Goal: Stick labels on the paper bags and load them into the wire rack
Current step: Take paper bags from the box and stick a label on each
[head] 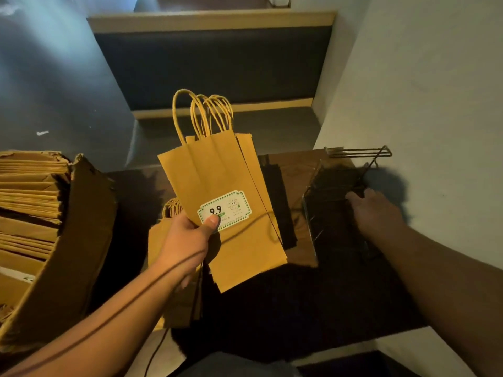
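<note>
Loading now: left hand [187, 240] gripping labelled paper bags [217, 186], right hand [375, 210] at wire rack [340, 191], fingers' state unclear; next, sliding bags into rack.

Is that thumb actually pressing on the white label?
Touching. The head view shows the left hand holding the bags up, its thumb tip lying on the label's lower left corner, covering part of the print.

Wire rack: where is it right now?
In the head view the wire rack sits on the dark table at the right, against the white wall. The right hand rests on it, right of the labelled bags.
</note>
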`<control>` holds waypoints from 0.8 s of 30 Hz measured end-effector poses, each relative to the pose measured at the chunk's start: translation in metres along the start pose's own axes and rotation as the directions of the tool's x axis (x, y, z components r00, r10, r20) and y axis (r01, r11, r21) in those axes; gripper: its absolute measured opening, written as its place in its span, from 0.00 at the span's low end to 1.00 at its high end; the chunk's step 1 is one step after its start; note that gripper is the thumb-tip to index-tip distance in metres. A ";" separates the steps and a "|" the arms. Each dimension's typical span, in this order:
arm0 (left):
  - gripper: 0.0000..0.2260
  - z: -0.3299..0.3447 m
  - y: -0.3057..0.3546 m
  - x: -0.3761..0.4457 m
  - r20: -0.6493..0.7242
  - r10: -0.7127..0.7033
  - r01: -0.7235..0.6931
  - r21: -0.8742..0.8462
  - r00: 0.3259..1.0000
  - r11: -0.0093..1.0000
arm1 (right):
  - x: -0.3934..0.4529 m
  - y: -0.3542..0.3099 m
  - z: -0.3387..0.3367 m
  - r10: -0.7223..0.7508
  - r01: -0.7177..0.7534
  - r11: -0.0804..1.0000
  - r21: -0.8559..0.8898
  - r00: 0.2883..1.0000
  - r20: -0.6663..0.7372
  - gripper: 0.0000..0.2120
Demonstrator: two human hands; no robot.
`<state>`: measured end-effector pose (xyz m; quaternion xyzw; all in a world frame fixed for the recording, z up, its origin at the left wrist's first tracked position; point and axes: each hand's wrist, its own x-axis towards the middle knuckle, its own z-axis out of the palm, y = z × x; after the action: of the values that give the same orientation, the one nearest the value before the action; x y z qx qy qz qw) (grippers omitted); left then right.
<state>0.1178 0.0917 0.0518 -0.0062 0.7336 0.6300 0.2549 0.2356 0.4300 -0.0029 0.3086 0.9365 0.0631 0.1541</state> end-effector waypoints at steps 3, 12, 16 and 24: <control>0.09 0.006 0.002 -0.001 0.014 -0.011 0.011 0.006 1.000 1.000 | -0.009 -0.021 -0.009 -0.029 0.087 0.972 0.218 0.966 -0.258 0.24; 0.11 -0.024 0.000 -0.004 0.122 0.019 -0.025 0.054 0.992 0.998 | -0.068 -0.169 -0.043 -0.437 -0.157 -0.134 0.979 0.895 0.084 0.18; 0.11 -0.056 -0.010 -0.009 0.146 -0.028 0.033 -0.035 0.989 0.999 | -0.069 -0.190 -0.033 -0.362 -0.362 -0.255 0.897 0.896 0.258 0.14; 0.09 -0.101 -0.040 -0.012 -0.042 -0.114 0.111 -0.063 0.993 0.992 | -0.078 -0.211 -0.028 -0.495 -0.546 -0.274 0.792 0.786 0.371 0.17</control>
<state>0.1040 -0.0136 0.0274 -0.0695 0.7183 0.6361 0.2730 0.1680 0.2140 -0.0025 0.3235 0.4667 -0.8119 0.1357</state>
